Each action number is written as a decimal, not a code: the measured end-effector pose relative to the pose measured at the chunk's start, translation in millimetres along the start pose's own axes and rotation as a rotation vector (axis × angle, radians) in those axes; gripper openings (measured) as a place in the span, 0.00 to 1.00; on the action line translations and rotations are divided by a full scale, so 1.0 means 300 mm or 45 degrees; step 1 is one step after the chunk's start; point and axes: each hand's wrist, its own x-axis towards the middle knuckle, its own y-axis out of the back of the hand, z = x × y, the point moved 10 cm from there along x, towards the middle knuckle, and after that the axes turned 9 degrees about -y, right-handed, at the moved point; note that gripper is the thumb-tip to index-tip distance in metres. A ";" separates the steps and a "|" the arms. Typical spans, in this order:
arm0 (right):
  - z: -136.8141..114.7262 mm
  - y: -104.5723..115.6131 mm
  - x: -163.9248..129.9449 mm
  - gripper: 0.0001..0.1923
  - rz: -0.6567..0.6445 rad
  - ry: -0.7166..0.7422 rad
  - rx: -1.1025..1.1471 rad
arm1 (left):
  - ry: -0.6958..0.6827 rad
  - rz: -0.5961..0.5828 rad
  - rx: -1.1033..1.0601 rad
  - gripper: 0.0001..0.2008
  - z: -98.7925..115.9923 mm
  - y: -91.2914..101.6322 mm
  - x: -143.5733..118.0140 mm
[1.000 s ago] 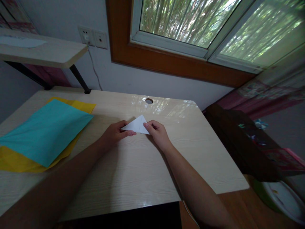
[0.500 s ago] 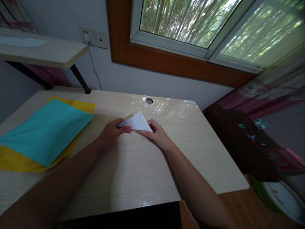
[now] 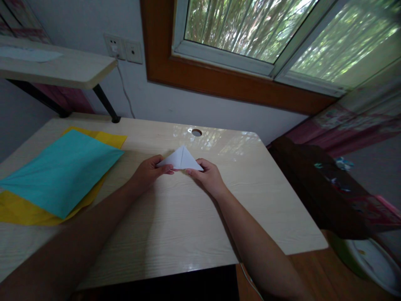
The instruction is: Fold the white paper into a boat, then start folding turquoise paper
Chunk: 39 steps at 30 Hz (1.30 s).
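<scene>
— Moved since a second ago: right hand, thumb gone from the face of the white paper triangle down to its lower edge. Nudged too: the triangle itself, peak a little farther toward the far edge of the bench, centre crease now clear of any thumb.

— And the grip?

— Pinching paper on both sides: left hand at the left corner, right hand by the right corner, thumbs in front, fingers behind. Held toward the bench's far edge, on the near side of the round hole. Touching the bench or just above? Impossible to tell.

— How best to handle so small a fold?

— Lightly, most likely. Keep both pinches even and thumbs low. Avoid tugging the corners apart; likely to skew the crease. Better to hold the lower edge level and the layers flush, and to press outward from the crease rather than across it.

— Anything else changed?

— Hardly. Same spot for the turquoise sheet, atop the yellow sheet, along the bench's left side, apart from the left hand.
</scene>
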 end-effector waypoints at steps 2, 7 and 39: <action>0.002 0.001 -0.001 0.15 0.010 -0.010 -0.012 | -0.036 -0.014 0.065 0.16 0.008 0.001 0.000; 0.001 -0.008 -0.004 0.16 -0.014 -0.025 -0.001 | -0.071 -0.058 0.330 0.17 0.029 -0.007 -0.007; -0.086 -0.067 -0.027 0.20 -0.121 0.277 -0.163 | -0.188 -0.137 0.288 0.24 0.070 -0.070 -0.026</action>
